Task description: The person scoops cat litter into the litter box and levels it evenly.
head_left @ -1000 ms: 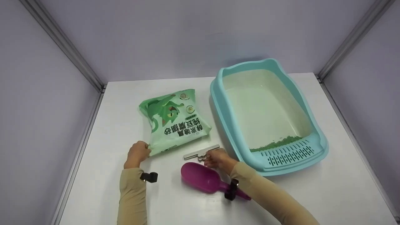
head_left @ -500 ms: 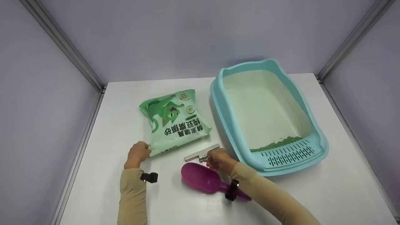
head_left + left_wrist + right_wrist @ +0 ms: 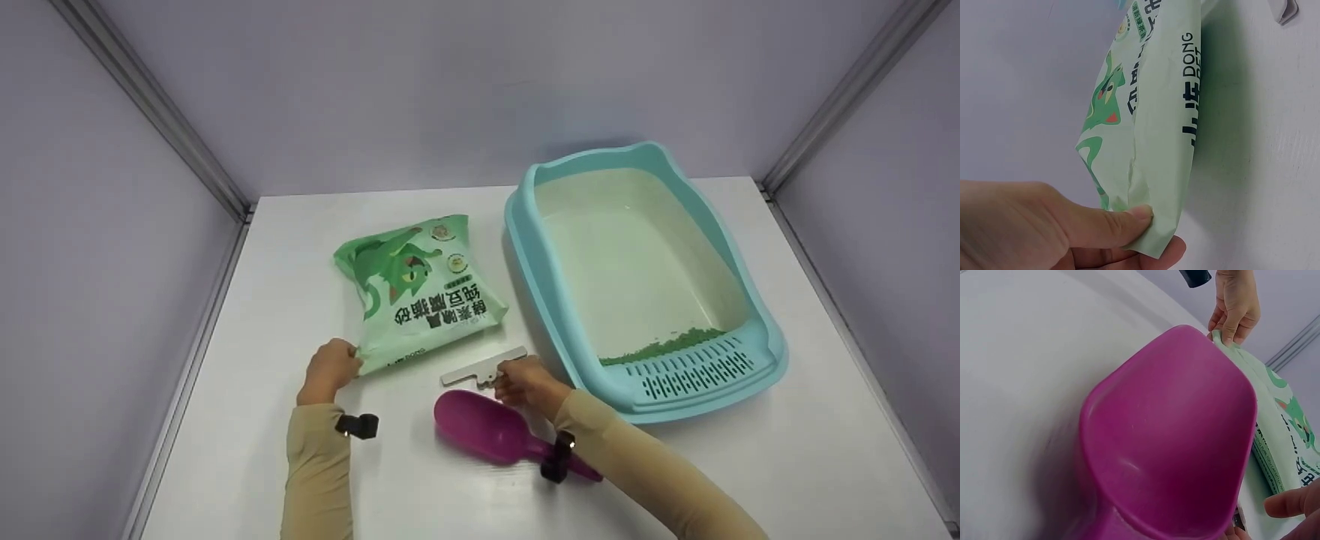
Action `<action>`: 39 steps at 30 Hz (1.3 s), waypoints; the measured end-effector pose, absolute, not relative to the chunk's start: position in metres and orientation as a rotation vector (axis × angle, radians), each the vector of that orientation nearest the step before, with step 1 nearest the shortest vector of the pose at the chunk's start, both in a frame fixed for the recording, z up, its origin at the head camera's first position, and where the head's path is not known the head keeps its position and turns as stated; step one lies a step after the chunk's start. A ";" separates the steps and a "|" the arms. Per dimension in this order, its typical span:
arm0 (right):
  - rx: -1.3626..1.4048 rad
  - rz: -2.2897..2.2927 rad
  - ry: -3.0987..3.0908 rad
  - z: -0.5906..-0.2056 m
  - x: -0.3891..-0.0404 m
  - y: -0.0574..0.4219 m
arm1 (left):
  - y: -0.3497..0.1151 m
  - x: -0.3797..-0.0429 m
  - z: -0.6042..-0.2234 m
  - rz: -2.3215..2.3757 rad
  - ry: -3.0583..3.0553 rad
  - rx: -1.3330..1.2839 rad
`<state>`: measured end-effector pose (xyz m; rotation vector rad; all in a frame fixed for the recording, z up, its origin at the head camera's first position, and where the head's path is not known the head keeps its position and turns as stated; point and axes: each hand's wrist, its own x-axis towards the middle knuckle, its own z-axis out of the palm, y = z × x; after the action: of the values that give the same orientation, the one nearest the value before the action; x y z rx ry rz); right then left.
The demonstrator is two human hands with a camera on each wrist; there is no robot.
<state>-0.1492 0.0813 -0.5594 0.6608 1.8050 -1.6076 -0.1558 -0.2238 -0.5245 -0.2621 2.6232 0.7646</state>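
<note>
Clip (image 3: 480, 368) between bag (image 3: 420, 292) and scoop (image 3: 487, 435)

Clip's handle is touched by right hand (image 3: 527, 381), pinch cannot be told; bag's near-left corner is pinched by left hand (image 3: 332, 367); blue tray (image 3: 551, 292) is set at right; handle is best gripped squarely, scoop unbumped.

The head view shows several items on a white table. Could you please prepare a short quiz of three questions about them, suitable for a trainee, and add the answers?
1. Multiple choice: where does the left hand pinch the pale-green printed plastic bag?
A) at the middle of its printed face
B) at a near corner
C) at its far edge

2. True or false: the magenta plastic scoop lies outside the turquoise plastic tray.

3. Short answer: which hand is at the flat silver metal clip?

Key: 1. B; 2. true; 3. the right hand.
</note>
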 end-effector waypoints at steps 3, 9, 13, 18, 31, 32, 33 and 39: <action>0.643 -1.608 1.787 -0.559 -0.150 0.082 | -0.223 -0.156 -0.523 0.772 2.615 -0.260; 0.619 -1.611 1.770 -0.558 -0.150 0.084 | -0.227 -0.158 -0.525 0.801 2.607 -0.222; 0.625 -1.650 1.798 -0.556 -0.149 0.084 | -0.228 -0.157 -0.524 0.809 2.605 -0.211; 0.651 -1.698 1.801 -0.554 -0.150 0.083 | -0.225 -0.155 -0.519 0.791 2.610 -0.234; 0.649 -1.734 1.749 -0.544 -0.158 0.082 | -0.227 -0.152 -0.512 0.717 2.689 -0.191; 0.648 -1.732 1.751 -0.544 -0.158 0.082 | -0.227 -0.151 -0.511 0.713 2.695 -0.196; 0.649 -1.731 1.749 -0.543 -0.159 0.081 | -0.227 -0.151 -0.510 0.708 2.702 -0.204; 0.633 -1.716 1.726 -0.544 -0.159 0.079 | -0.225 -0.149 -0.503 0.713 2.747 -0.238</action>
<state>-0.1588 0.0787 -0.5436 0.6331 1.7260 -1.7163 -0.1493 -0.2252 -0.5028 -0.2384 2.7471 0.7130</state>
